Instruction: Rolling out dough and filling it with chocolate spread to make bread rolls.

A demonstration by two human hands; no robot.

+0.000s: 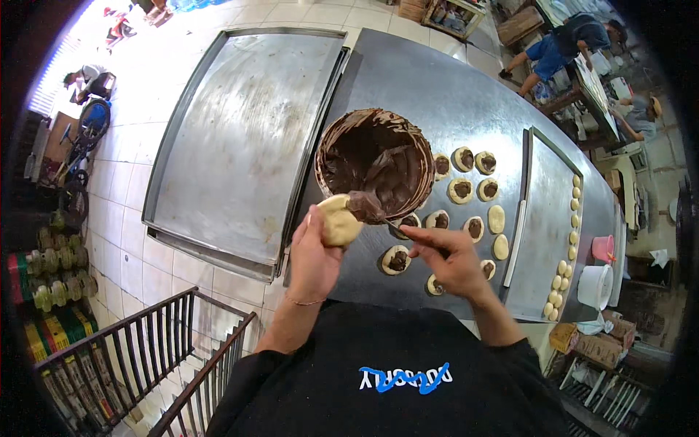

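Note:
My left hand (317, 251) holds up a flattened round of pale dough (341, 221) in its fingers. Pinched in my right hand (450, 264) is the thin handle of a spatula (368, 207), whose head is thick with dark brown paste and touches the dough's upper edge. Just beyond stands a round tub (424, 149) with a paste-smeared rim. Chocolate-coloured paste (393, 175) lies inside it. Several dough rounds topped with paste (461, 191) lie on the metal table (429, 80) to the right, beside plain dough rounds (496, 218).
A large metal tray (240, 146) is on the left. Another tray (535, 240) on the right carries rows of small dough pieces (575, 204). Past it are a white bucket (595, 285) and a pink container (603, 249). Dark metal railings (156, 342) stand lower left. Other people are farther off.

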